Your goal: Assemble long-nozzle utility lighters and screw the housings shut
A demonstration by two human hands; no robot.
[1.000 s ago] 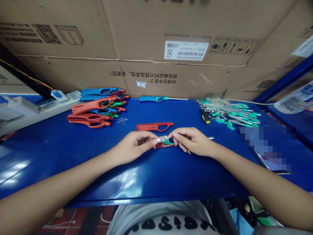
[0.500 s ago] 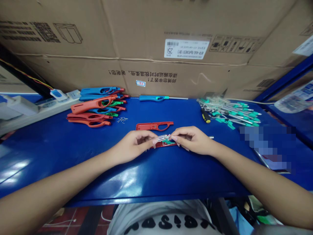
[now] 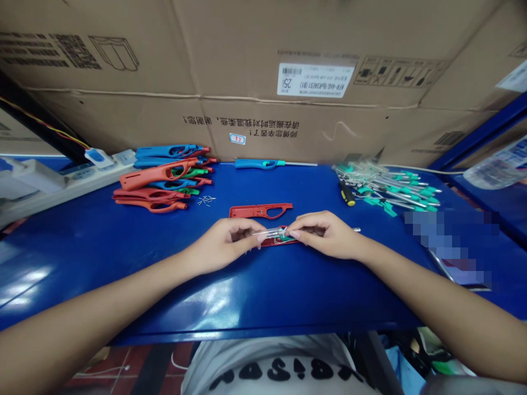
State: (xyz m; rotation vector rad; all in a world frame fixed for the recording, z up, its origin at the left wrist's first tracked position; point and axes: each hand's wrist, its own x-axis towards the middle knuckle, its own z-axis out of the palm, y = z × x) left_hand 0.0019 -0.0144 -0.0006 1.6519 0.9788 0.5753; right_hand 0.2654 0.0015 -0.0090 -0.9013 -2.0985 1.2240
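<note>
Tube (image 3: 272, 233), one, is pinched by left hand (image 3: 231, 241) and right hand (image 3: 325, 235), now curled tighter; two red shells (image 3: 246, 212) are seen, one at twelve o'clock.

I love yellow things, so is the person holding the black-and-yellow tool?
No, the black-and-yellow tool lies beside the green parts, while the left hand and right hand hold a clear piece.

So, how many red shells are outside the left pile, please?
2: the near shell, partly hidden by the left hand and right hand; the far shell, just beyond them. Hands could hide more.
</note>
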